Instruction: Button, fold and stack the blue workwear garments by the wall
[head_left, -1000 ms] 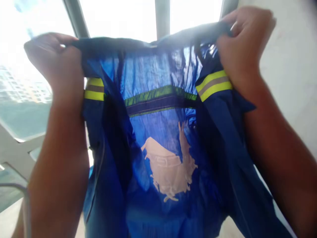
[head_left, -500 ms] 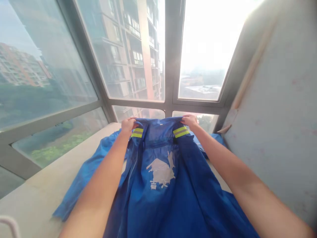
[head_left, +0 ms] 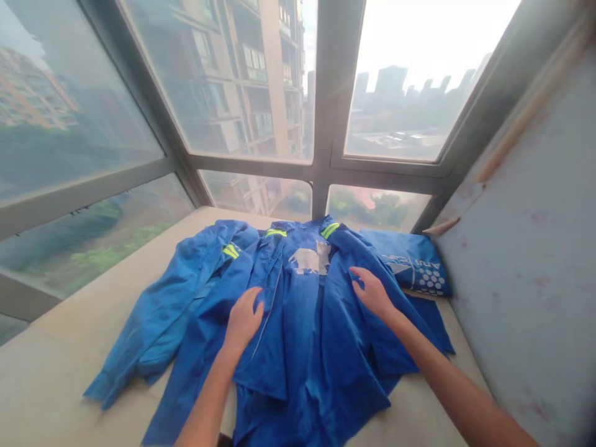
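Observation:
A blue work jacket (head_left: 302,323) with yellow-green reflective bands lies spread out before me, its collar toward the window and its inside partly showing, with a torn pale patch. Over its left side is my left hand (head_left: 244,316), fingers apart and holding nothing. My right hand (head_left: 371,290) hovers over or just touches the right side, its fingers loosely spread and free of cloth. Left of this jacket lies a second blue jacket (head_left: 158,310) with a similar band, partly covered by the first.
A folded blue piece with white lettering and dots (head_left: 414,261) lies at the back right against the patterned wall (head_left: 526,298). Window frames (head_left: 321,124) close off the back and left of the pale ledge (head_left: 51,366).
Both hands have let go of the jacket's collar and shoulders and drawn back toward me. The jacket has dropped flat onto the surface, and the view has shifted.

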The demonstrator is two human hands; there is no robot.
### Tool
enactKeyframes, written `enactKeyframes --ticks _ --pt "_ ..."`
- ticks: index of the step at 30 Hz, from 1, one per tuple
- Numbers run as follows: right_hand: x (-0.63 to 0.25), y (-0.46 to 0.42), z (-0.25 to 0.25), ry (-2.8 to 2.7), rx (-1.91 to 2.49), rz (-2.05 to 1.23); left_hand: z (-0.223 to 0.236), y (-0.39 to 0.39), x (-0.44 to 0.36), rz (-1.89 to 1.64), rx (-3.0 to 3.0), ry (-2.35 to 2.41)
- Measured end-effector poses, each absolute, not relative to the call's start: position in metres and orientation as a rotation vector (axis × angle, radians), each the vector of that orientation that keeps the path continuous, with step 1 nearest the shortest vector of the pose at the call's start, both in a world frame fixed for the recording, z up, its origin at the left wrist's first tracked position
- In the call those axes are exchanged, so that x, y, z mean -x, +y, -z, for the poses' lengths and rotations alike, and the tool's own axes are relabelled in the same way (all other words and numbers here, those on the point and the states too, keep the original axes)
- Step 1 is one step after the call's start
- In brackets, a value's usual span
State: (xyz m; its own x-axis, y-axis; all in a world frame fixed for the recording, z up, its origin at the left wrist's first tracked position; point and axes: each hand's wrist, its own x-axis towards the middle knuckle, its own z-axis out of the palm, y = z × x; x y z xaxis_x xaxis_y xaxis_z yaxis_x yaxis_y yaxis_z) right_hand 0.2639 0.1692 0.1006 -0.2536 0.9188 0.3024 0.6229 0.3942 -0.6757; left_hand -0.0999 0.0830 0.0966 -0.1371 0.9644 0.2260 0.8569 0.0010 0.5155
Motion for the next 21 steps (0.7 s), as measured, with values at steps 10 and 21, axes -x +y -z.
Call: enactKeyframes --ticks 10,21 --pt "-0.331 -0.007 0.041 -2.033 1.57 -0.367 0.007 -0.11 0.091 -0.577 -1.871 2.477" --pt "-0.333 -0.022 0.042 -2.091 1.431 -0.251 -0.008 -0.093 0.134 -0.658 -1.86 2.375"
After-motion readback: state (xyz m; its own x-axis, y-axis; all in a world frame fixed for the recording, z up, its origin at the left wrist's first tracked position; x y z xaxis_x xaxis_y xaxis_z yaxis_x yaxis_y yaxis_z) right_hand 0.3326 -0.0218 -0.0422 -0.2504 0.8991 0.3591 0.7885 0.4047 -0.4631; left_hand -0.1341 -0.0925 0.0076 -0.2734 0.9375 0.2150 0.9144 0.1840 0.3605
